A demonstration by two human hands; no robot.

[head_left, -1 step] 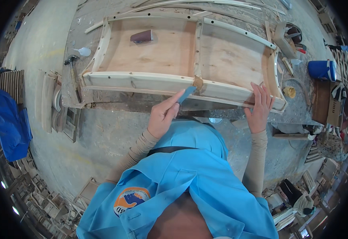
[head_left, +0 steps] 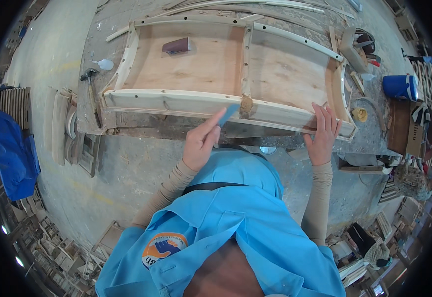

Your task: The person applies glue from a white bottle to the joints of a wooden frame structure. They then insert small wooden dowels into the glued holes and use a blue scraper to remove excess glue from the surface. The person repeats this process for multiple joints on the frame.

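A long wooden frame with a plywood panel and a middle crossbar lies across the workbench. My left hand is closed on a flat blue scraper, its index finger stretched along it. The blade's tip is near the frame's front rail, just left of a tan patch of filler where the crossbar meets the rail. Whether the blade touches the wood I cannot tell. My right hand rests with fingers spread over the right part of the front rail and holds nothing else.
On the panel lies a rolled brown sheet, perhaps sandpaper. A hammer and a white bottle are left of the frame. To the right are a small tub of yellowish paste and a blue cooler. Wood strips lie behind.
The blue scraper has shifted slightly left and up, away from the filler patch, with my left hand. My right hand stays in place on the rail.
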